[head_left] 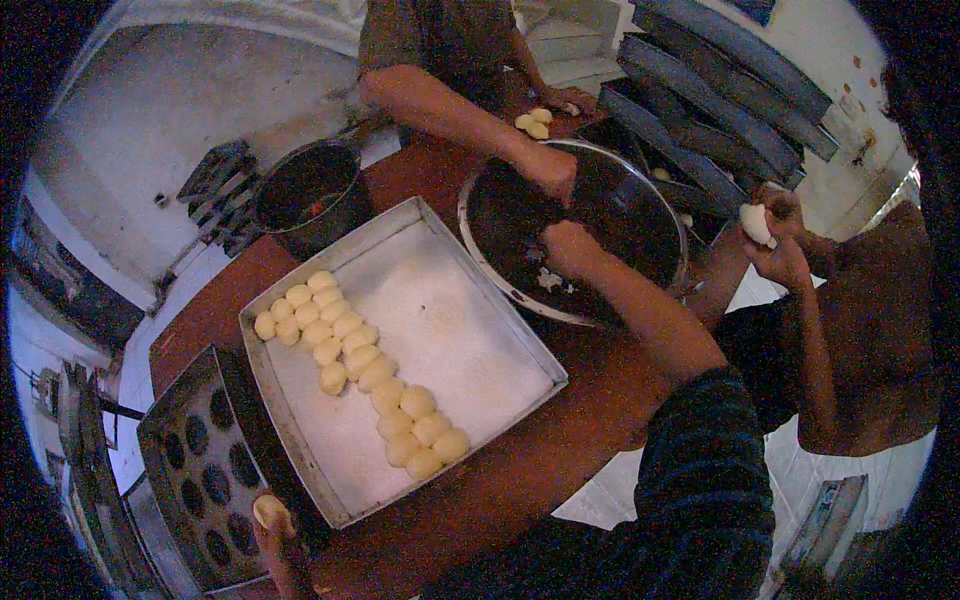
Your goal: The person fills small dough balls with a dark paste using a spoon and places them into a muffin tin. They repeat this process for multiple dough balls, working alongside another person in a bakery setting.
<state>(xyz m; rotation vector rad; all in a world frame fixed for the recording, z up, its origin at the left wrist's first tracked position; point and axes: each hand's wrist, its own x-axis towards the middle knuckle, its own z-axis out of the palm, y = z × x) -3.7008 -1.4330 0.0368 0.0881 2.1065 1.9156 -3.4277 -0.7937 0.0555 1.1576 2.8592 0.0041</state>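
"Head view is up on my monitor. How does the held piece look on your feed?"

"I see a pale cream, rounded dough ball (266, 511), small and grainy in this light, so I can't read its surface. Its colour is close to that of the yellowish rounded dough pieces (347, 324) lying in a band along the left and near part of the square, pale-floored metal tray (440, 310)."

"Where is it against the hand?"

"At the far end of my bare left hand (281, 538), near and left in the scene. The fingers are gripping it, though I can't make out each one. Just left is a dark metal pan with round dark spots (206, 459)."

"And the other one?"

"My bare right hand (572, 250) is inside the wide, round, shiny-rimmed bowl (640, 215), right of the tray. Its fingers are curled; whether they pinch anything, I can't tell. Small white scraps (549, 279) lie beside it, on the near side. A co-worker's hand (549, 170) reaches in from the far side."
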